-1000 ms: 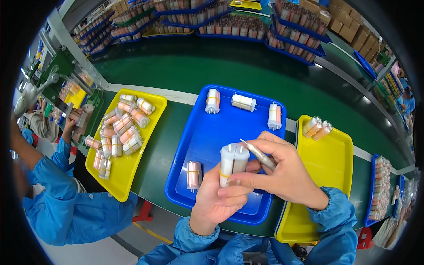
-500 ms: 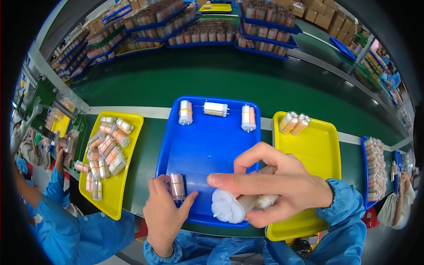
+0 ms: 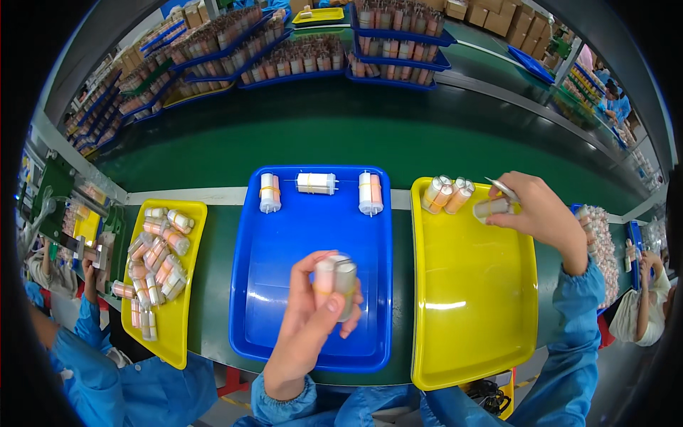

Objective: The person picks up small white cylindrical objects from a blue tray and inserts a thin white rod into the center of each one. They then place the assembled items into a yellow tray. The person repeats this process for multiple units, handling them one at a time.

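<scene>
My left hand (image 3: 302,324) is closed round a bundle of pink and white cylinders (image 3: 334,279) bound with a yellow band, held upright above the blue tray (image 3: 388,285). My right hand (image 3: 544,213) is over the far right of the near yellow tray (image 3: 445,356), its fingers pinching a pale cylinder bundle (image 3: 491,208). A thin pointed metallic piece (image 3: 501,186) sticks out at the same fingers; its kind is unclear. Two bundles (image 3: 447,196) stand side by side in that tray's far left corner. Along the blue tray's far edge lie three more banded bundles (image 3: 316,183).
At left, another yellow tray (image 3: 186,341) holds several loose bundles. Stacked blue trays (image 3: 398,53) full of cylinders stand across the green bench (image 3: 284,128). A packed tray (image 3: 597,249) is at far right. Co-workers' arms (image 3: 89,306) show at both sides.
My right hand has moved from the blue tray to the far right of the yellow tray. My left hand has lifted a bundle off the blue tray. The view has shifted slightly.
</scene>
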`<state>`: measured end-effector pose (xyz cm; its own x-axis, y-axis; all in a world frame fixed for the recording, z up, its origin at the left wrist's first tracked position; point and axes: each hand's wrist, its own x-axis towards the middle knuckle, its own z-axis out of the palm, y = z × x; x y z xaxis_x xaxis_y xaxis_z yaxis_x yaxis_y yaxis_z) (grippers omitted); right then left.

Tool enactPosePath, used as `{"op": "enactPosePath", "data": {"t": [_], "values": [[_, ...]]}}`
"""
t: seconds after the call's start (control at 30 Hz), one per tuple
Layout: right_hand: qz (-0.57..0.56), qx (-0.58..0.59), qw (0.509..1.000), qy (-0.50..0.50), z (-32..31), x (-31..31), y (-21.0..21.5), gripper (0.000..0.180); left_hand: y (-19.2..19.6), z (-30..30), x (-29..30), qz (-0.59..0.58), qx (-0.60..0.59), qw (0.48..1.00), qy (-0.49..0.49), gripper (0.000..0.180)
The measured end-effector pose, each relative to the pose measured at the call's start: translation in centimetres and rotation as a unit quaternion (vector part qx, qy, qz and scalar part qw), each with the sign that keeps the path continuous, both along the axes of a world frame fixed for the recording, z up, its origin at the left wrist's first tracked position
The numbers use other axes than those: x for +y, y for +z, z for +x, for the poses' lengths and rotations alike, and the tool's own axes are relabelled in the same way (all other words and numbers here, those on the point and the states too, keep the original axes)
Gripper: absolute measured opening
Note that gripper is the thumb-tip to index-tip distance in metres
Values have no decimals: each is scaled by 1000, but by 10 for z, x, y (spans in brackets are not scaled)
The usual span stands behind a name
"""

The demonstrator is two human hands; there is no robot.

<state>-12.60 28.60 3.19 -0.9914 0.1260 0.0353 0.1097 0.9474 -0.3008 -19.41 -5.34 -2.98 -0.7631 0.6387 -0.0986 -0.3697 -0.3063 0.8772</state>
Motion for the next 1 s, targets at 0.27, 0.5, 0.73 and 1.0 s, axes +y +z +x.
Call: {"op": "enactPosePath", "data": {"t": [0.27, 0.5, 0.73, 1.0], "values": [[52, -114, 992, -7, -55, 19, -30, 43, -8, -2, 8, 22, -4, 999, 30, 54], [60, -133, 989, -34, -51, 9, -21, 47, -11, -2, -2, -39, 281, 937, 203, 54], [-113, 140, 979, 99, -21, -95, 18, 44, -13, -5, -14, -74, 308, 933, 174, 48], [-413, 41, 890, 189, -22, -194, -16, 16, -20, -4, -22, 103, 149, 964, 193, 50]]}}
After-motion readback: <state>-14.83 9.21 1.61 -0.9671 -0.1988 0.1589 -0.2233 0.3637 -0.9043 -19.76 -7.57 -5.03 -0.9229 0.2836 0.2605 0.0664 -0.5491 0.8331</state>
